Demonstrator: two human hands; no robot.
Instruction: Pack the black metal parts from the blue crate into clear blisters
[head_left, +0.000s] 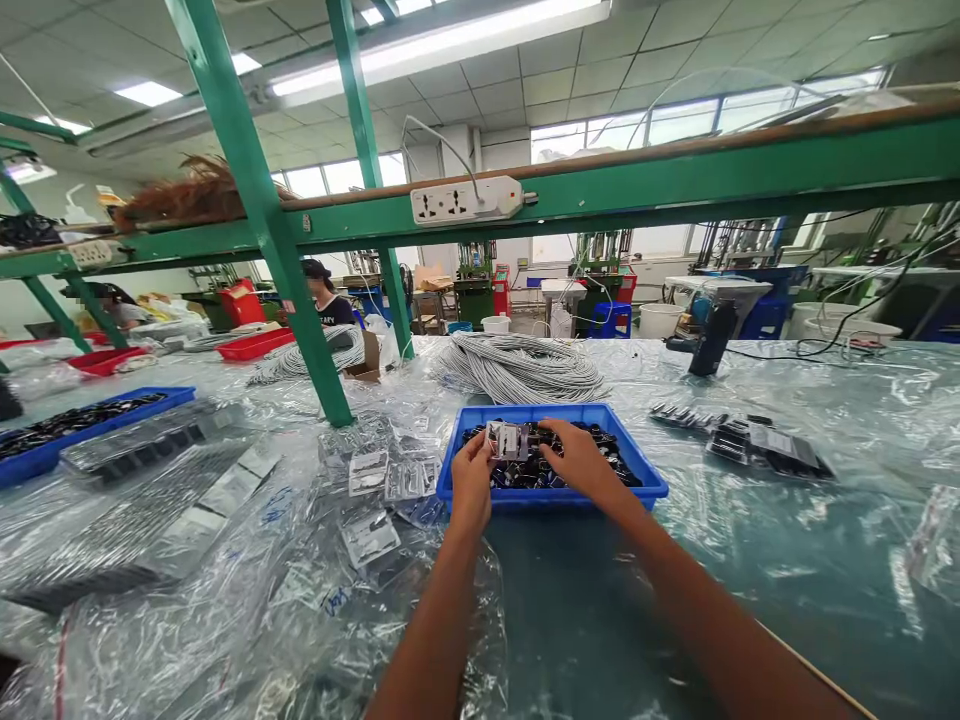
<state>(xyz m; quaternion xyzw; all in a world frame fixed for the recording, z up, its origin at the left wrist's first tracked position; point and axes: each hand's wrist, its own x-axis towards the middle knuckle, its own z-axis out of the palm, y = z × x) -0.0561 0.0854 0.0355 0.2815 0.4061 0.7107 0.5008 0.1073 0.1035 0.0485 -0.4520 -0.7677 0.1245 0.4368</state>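
Over a blue tray (555, 502) filled with small black parts, my left hand (472, 480) grips the left edge of a small clear package (508, 441) with pale printing. My right hand (576, 455) is at the package's right side, its fingers bent around something small and dark that I cannot make out. Both hands are above the tray's contents. To the left of the tray lie more small clear packages (369, 472), loose on the plastic-covered table.
Coiled grey cable (525, 368) lies behind the tray. A green post (300, 310) rises at left, under a green shelf beam (675, 185) with a power strip (466, 201). Black parts (772, 448) lie at right. A person (328, 295) sits across the table.
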